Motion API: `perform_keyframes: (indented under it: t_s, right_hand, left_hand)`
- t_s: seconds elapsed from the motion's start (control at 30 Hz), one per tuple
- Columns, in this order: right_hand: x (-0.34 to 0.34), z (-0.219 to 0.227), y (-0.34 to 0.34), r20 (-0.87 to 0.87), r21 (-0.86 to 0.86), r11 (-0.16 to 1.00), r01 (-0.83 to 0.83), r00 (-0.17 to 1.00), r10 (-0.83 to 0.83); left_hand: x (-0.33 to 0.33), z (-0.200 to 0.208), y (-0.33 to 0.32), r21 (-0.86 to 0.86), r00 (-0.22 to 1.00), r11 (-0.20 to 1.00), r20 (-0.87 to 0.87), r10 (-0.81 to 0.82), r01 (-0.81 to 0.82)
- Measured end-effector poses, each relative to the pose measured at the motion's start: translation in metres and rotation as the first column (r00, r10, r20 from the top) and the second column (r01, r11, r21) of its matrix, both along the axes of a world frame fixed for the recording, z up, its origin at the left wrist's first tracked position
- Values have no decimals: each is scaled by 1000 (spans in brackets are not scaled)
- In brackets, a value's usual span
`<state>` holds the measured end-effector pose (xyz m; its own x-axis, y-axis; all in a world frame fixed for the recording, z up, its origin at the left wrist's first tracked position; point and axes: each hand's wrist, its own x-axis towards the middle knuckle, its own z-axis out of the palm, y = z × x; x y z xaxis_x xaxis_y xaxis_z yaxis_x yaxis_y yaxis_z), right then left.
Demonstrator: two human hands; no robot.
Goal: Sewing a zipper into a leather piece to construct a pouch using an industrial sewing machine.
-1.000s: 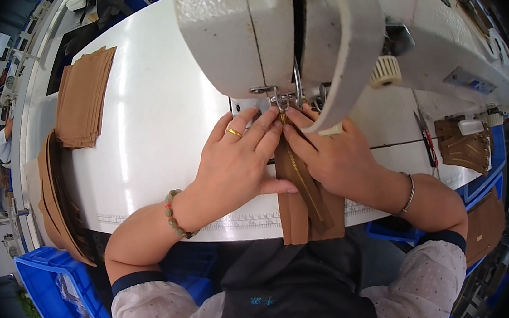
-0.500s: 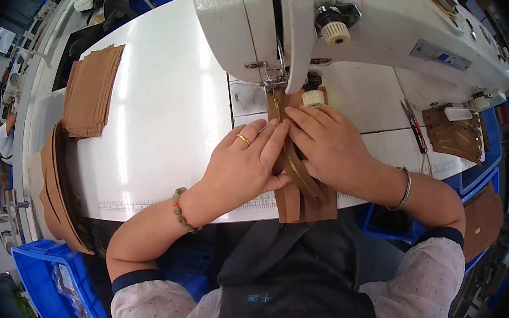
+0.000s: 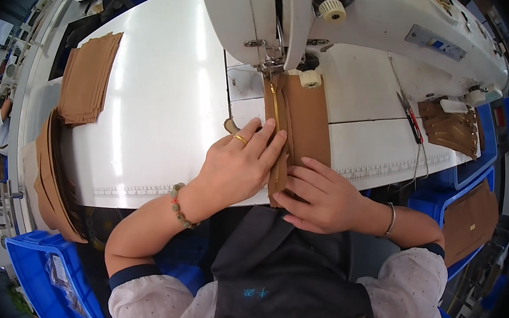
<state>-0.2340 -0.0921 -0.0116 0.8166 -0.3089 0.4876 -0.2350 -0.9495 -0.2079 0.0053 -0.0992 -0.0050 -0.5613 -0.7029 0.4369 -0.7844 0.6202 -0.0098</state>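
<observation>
A brown fabric panel (image 3: 314, 115) with a zipper (image 3: 275, 102) of gold-coloured teeth lies under the presser foot (image 3: 272, 67) of a white sewing machine (image 3: 369, 31). My left hand (image 3: 235, 166) rests on the zipper strip, fingertips stretched out flat and pressing it from above. Close to the table's front edge, my right hand (image 3: 325, 198) touches the near end of the panel and strip with its fingers apart. Its palm covers part of the fabric's lower right corner. A short curled brown end (image 3: 230, 126) shows beyond my left fingers.
Brown panels (image 3: 89, 80) are stacked at the left, above larger curved brown pieces (image 3: 54, 183). To the right lie red-handled scissors (image 3: 411, 117) and a pile of brown zipper pieces (image 3: 450, 130). Blue crates (image 3: 44, 273) flank the table. A person (image 3: 0, 124) sits far left.
My right hand has moved down and toward me, from beside the presser foot to the near end. The panel now lies spread out flatter, and the zipper strip runs straighter.
</observation>
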Motion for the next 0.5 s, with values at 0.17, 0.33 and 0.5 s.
perform_keyframes:
  t_s: [0.17,0.33,0.5]
  right_hand:
    - [-1,-12,1,92,-251,968,-28,994,52]
    - [-1,-18,0,131,-315,948,-39,988,84]
    - [1,-16,0,121,-314,948,-45,989,87]
  left_hand:
    - [-5,8,31,-10,999,1000,44,19,-18]
    - [-12,7,44,12,999,999,-32,31,-31]
    - [-17,4,45,-11,997,999,-66,43,-44]
